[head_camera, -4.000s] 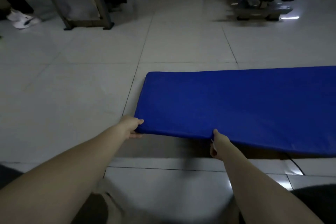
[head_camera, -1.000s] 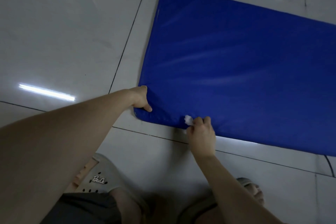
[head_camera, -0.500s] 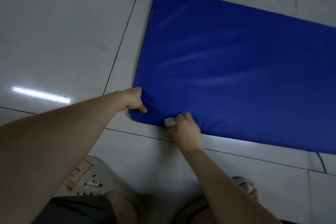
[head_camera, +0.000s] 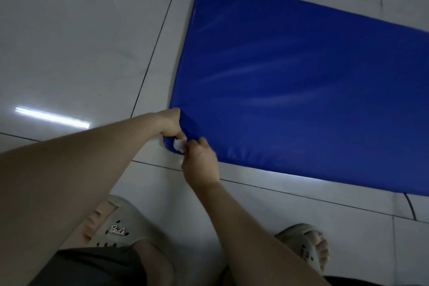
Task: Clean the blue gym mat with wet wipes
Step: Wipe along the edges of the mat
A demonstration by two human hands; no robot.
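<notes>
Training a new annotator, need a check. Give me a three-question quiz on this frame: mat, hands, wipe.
1. True or false: the left hand grips the mat at its near corner.
2. Which holds the white wipe? A) left hand B) right hand C) neither
3. Fill in: the mat lies flat on the tiled ____.
Key: 1 true; 2 B; 3 floor.
</notes>
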